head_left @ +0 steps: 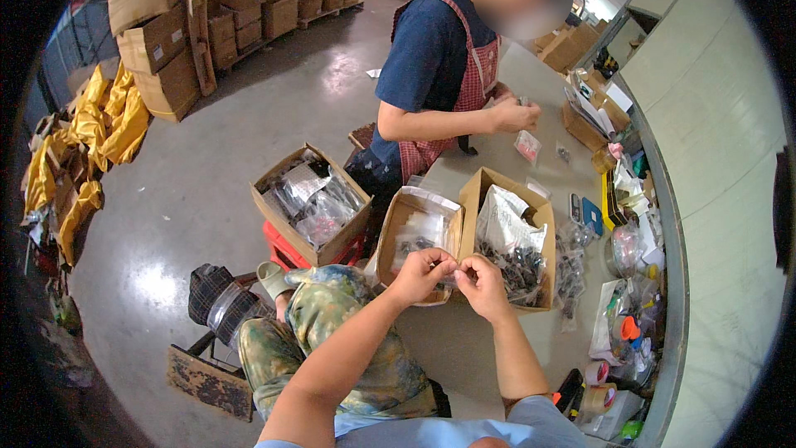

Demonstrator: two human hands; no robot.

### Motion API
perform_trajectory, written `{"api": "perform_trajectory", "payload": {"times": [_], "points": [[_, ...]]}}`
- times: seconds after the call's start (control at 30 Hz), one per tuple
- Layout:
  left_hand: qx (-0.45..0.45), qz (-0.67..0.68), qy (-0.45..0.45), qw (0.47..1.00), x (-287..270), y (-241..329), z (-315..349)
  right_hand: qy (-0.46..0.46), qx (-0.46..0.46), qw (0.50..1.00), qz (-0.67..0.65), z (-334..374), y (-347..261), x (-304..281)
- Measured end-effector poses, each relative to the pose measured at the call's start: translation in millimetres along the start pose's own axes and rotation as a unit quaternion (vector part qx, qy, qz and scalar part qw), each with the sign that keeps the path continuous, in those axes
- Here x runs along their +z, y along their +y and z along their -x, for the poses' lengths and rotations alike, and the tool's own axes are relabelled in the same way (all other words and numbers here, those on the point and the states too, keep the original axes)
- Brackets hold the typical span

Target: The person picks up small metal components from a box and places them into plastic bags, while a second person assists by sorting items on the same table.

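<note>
My left hand [424, 274] and my right hand [483, 284] meet above the near edges of two cardboard boxes. Both are closed, thumbs and fingertips pinched together almost tip to tip. What they pinch is small and mostly hidden; I cannot make it out. Under my left hand stands a shallow carton [386, 241] with clear plastic bags [427, 226] in it. Beside it, by my right hand, a taller carton [469, 211] holds many small dark parts [518, 274] and a crumpled white plastic sack [507, 220].
A co-worker [439, 58] in a checked apron handles something small across the table [431, 340]. Another carton [332, 250] of bagged items rests on a red stool [282, 245]. Bagged parts [570, 265], a blue scale [591, 216] and tape rolls [599, 398] lie along the right.
</note>
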State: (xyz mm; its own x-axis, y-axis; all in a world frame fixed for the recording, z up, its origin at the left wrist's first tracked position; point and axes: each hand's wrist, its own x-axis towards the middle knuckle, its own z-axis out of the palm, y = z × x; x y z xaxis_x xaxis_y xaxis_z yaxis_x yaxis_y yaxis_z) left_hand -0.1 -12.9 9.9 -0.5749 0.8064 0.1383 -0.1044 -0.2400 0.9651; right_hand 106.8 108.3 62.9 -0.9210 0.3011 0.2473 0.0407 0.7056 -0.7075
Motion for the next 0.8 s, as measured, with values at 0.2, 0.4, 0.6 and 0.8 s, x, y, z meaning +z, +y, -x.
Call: {"api": "perform_trajectory", "payload": {"times": [0.2, 0.4, 0.6, 0.8], "points": [[-0.011, 0.115, 0.060, 0.991, -3.3, -16.9, -5.0, -0.015, 0.107, 0.989, -0.096, 17.5, 16.4, -17.9], [-0.032, 0.143, 0.037, 0.988, -0.3, -19.7, -8.1, 0.016, 0.077, 0.990, -0.119, 23.9, 22.1, -22.4], [-0.046, 0.100, -0.054, 0.992, 6.0, -11.1, -4.2, 0.031, 0.096, 0.974, -0.205, 23.1, 24.3, -11.2], [-0.044, 0.003, -0.016, 0.999, 6.7, -16.3, -4.9, 0.074, 0.064, 0.971, -0.220, 21.0, 34.6, 6.2]]}}
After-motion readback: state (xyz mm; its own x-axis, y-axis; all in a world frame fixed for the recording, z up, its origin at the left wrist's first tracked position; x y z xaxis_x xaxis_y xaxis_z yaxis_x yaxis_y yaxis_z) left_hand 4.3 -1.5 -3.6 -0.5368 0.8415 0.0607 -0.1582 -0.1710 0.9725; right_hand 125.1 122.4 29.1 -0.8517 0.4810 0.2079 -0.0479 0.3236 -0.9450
